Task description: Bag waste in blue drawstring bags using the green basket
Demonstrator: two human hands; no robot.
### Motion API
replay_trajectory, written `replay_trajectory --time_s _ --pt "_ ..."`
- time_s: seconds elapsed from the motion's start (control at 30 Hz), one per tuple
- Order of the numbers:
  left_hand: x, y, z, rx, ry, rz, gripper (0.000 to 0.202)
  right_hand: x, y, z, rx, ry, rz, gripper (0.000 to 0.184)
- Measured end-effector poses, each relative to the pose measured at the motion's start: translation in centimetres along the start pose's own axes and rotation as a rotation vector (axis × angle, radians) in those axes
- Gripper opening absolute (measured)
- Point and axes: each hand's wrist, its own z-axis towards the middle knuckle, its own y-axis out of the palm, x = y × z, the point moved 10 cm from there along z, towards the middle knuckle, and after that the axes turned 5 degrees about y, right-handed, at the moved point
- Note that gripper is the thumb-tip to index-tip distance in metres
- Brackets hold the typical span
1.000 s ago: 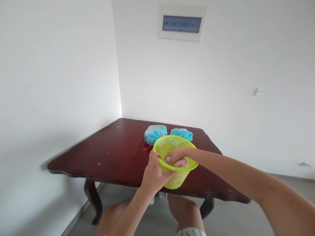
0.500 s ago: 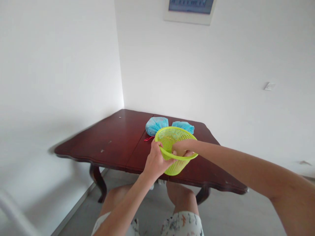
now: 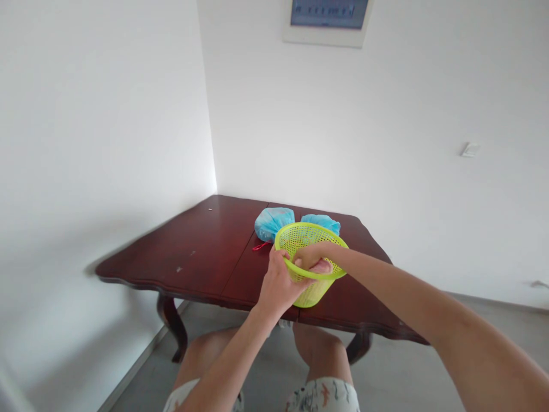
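Observation:
A lime-green mesh basket (image 3: 315, 292) is held over the near edge of a dark red wooden table (image 3: 206, 257). My left hand (image 3: 278, 283) is closed on the basket's near rim. My right hand (image 3: 315, 257) curls over the rim from the right, with its fingers reaching inside the basket. What the fingers touch inside is hidden. Two light blue plastic bags (image 3: 273, 222) lie on the table just behind the basket, with a bit of red string beside the left one.
The table stands in a corner between two white walls. A panel with a dark window (image 3: 328, 17) hangs high on the far wall, and a small white switch (image 3: 469, 150) sits to the right. My knees (image 3: 317, 349) show below the table edge over grey floor.
The basket and both hands shifted slightly right and down in view as the camera moved. The grip on the rim stayed the same throughout.

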Motion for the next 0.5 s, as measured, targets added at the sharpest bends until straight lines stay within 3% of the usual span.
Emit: replay_trajectory --time_s 0.1,0.17,0.23,0.33,0.4,0.5 --pt "-0.6 0.5 0.6 0.009 0.010 0.027 0.086 -0.9 -1.4 0.6 -0.155 -0.077 -0.099 0.023" --pt "-1.4 0.9 1.3 0.011 0.038 0.051 0.086 -1.2 -3.7 0.1 -0.104 -0.115 -0.142 0.013" --pt "-2.4 1.5 2.2 -0.008 0.072 0.065 0.086 -1.8 -7.2 -1.2 0.114 -0.168 -0.130 0.008" --pt "-4.0 2.3 3.5 -0.066 0.094 0.065 0.092 -3.2 -11.9 -5.5 0.600 -0.309 -0.014 0.013" --pt "-4.6 2.0 3.8 -0.098 0.097 0.051 0.106 -4.6 -12.7 -8.3 0.797 -0.413 0.049 0.019" --pt "-4.3 -0.6 2.4 -0.025 0.136 0.040 0.119 -8.4 -11.2 -10.2 0.839 -0.563 0.096 0.024"
